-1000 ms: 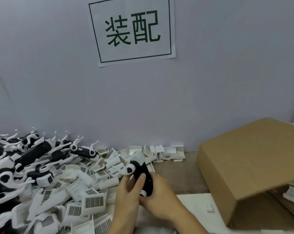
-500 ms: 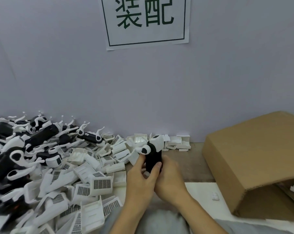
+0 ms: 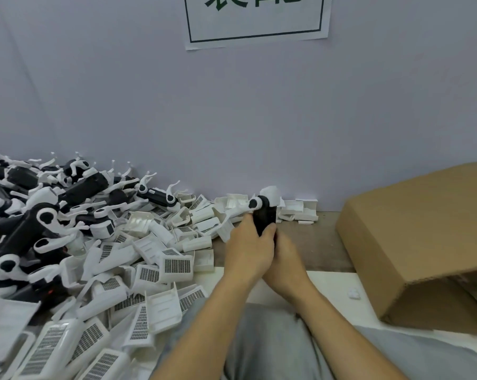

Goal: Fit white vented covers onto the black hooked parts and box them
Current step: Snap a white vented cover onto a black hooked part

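Both grips, left hand [image 3: 247, 249] and right hand [image 3: 285, 263], clasp a black hooked part [image 3: 263, 216] during cover fitting; boxing in the cardboard box [image 3: 418, 237] to their right likely follows.

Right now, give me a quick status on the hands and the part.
Left hand and right hand both grip one black hooked part, held upright. Cardboard box to the right. Nothing blocking between.

A white paper sign [image 3: 255, 21] with green characters hangs on the pale lavender wall [image 3: 259, 119].
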Demonstrator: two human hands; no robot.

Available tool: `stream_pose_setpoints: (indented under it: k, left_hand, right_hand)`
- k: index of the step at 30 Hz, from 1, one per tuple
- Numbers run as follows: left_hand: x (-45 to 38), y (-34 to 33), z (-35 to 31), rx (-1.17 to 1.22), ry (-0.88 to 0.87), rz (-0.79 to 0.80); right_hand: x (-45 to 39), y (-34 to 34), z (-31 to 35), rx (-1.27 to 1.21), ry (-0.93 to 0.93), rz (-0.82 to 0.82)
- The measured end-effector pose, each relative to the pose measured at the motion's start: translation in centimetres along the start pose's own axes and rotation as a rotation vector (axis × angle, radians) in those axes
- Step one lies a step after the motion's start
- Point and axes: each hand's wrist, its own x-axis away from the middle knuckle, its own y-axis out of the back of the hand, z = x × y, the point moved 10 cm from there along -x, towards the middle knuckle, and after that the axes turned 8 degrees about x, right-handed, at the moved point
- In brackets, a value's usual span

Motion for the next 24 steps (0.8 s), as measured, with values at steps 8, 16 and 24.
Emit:
stream_pose_setpoints:
  k: [8,16,24]
  left_hand:
    - [-0.3,-2.6,-0.6,-0.019,-0.016,-0.005]
    - [-0.8,0.2,3.0,0.387,0.0,-0.139]
    - [0.7,-3.8,1.2,0.175,-0.182,0.222]
  right_hand:
    - [-0.2,2.0,-1.4,-0.014,-0.07,-0.007]
    - [-0.2,-0.7,-1.7,-0.245,-0.103,0.174]
    - [-1.0,1.9,-4.1,-0.592,-0.278,-0.073]
